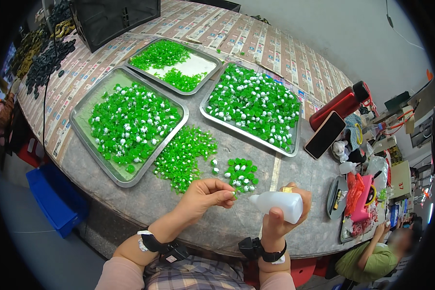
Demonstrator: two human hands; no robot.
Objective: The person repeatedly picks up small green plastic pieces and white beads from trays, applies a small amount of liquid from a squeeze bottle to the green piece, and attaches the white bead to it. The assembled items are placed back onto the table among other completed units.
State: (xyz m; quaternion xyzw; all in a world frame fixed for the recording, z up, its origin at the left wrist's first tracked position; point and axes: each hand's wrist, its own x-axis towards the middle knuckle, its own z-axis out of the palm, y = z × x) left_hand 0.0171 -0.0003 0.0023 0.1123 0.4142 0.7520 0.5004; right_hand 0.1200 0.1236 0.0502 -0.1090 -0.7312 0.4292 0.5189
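My left hand (pixel 203 199) pinches a small green plastic piece (pixel 234 194) between thumb and fingertips, low over the table's near side. Wrapped in my right hand (pixel 274 229) is a white squeeze bottle (pixel 286 205), tilted on its side. Its narrow nozzle points left toward the green piece, with a gap between them. Just beyond my hands lies a small cluster of green pieces with white, black-spotted balls (pixel 241 175). A spread heap of tiny green pieces (pixel 186 152) sits to its left. Two loose white balls (pixel 215 170) rest between heap and cluster.
Metal trays of green-and-white pieces stand left (pixel 125 182) and far right (pixel 249 134); a third tray (pixel 198 64) holds green pieces. Right of them are a phone (pixel 325 135), a red flask (pixel 336 107) and a pink container (pixel 363 200). Another person (pixel 372 258) sits at the right.
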